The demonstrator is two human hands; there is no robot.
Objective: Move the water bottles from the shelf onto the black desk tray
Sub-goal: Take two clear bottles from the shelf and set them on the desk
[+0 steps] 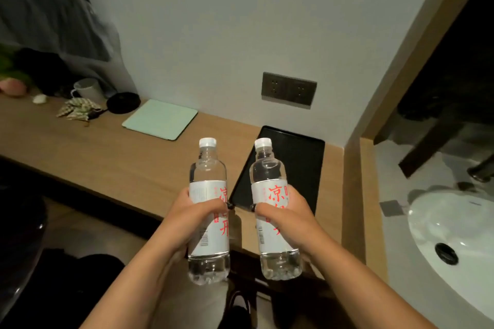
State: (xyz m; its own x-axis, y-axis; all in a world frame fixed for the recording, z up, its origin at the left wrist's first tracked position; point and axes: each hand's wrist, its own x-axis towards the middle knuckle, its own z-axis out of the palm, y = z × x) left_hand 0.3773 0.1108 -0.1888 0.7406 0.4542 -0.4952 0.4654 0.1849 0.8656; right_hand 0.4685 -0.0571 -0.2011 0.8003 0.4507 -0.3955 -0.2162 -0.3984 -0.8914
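Observation:
Two clear water bottles with white caps and white labels with red characters are held upright in the air in front of the wooden desk. My left hand (192,218) grips the left bottle (208,211) around its label. My right hand (287,218) grips the right bottle (272,208) the same way. The black desk tray (302,165) lies flat on the desk's right end, just behind and between the bottles, with nothing visible on it. The shelf is not in view.
On the desk (107,149) lie a pale green tablet case (160,119), a black round disc (123,103), a white mug (89,91) and crumpled cloth (77,111). A wall socket (288,89) sits above the tray. A white sink (454,243) is at the right.

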